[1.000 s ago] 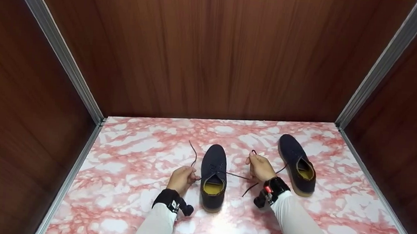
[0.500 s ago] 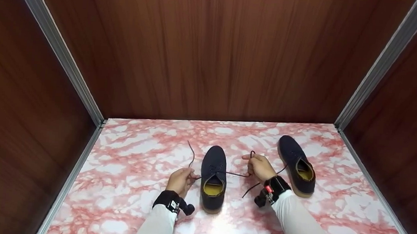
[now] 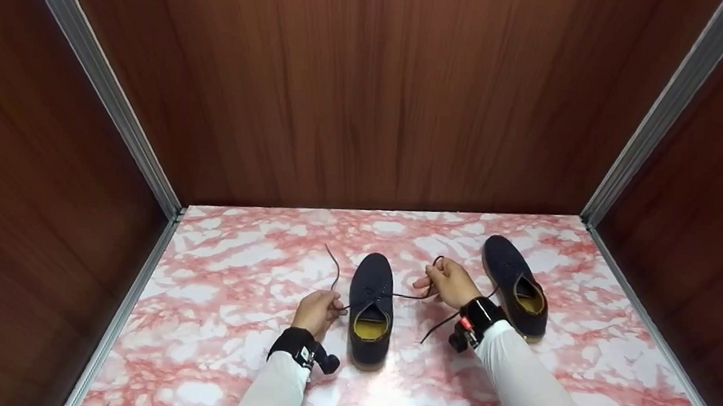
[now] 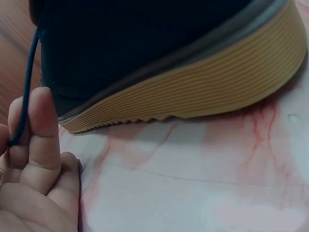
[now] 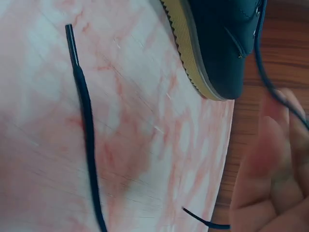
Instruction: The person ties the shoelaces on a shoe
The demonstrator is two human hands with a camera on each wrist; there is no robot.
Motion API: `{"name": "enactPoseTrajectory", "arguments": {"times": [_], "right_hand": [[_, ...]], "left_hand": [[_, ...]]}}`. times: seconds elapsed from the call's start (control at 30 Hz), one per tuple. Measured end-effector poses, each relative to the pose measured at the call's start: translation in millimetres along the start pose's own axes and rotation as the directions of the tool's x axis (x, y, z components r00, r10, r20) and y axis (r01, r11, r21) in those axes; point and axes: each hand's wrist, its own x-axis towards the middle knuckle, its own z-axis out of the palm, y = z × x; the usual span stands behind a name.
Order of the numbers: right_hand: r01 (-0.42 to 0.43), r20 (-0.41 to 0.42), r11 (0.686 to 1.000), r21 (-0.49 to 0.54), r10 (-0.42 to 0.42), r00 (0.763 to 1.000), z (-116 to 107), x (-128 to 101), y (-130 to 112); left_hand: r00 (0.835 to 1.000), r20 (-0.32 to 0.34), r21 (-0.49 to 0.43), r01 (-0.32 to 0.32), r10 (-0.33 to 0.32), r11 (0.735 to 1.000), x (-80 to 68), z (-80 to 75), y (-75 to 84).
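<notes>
A dark navy shoe (image 3: 370, 304) with a yellow insole and tan ribbed sole (image 4: 193, 87) stands in the middle of the pink marbled surface, toe away from me. My left hand (image 3: 317, 311) pinches the left lace (image 4: 26, 84) beside it. My right hand (image 3: 452, 283) holds the right lace (image 3: 411, 295), pulled taut from the shoe, with a loop above the fingers. The lace's loose end (image 5: 84, 111) trails on the surface below the right wrist. A second matching shoe (image 3: 516, 285) lies just right of the right hand.
Brown wood-grain walls close in the back and both sides, with metal corner strips (image 3: 97, 79). The pink marbled surface (image 3: 227, 270) stretches left of the shoes and toward me. Both wrists carry black bands with cameras.
My right hand has lifted slightly and shifted left toward the middle shoe, drawing the lace tighter. The left hand and both shoes have stayed put.
</notes>
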Motion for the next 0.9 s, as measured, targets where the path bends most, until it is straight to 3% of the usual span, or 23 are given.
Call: {"name": "enactPoseTrajectory", "arguments": {"times": [0.17, 0.53, 0.9], "right_hand": [[0.041, -0.043, 0.990, -0.131, -0.047, 0.998, 0, 3, -6], [0.085, -0.028, 0.988, -0.130, -0.090, 0.996, 5, 15, -37], [0.170, -0.128, 0.941, -0.292, -0.214, 0.968, 30, 22, -78]], "left_hand": [[1.000, -0.005, 0.037, -0.007, 0.008, 0.999, 0.7, -0.4, -0.4], [1.000, -0.013, 0.143, -0.012, 0.014, 0.990, 0.4, 2.3, 2.6], [0.999, -0.005, 0.275, -0.034, 0.037, 0.961, 1.0, 5.8, 4.7]]}}
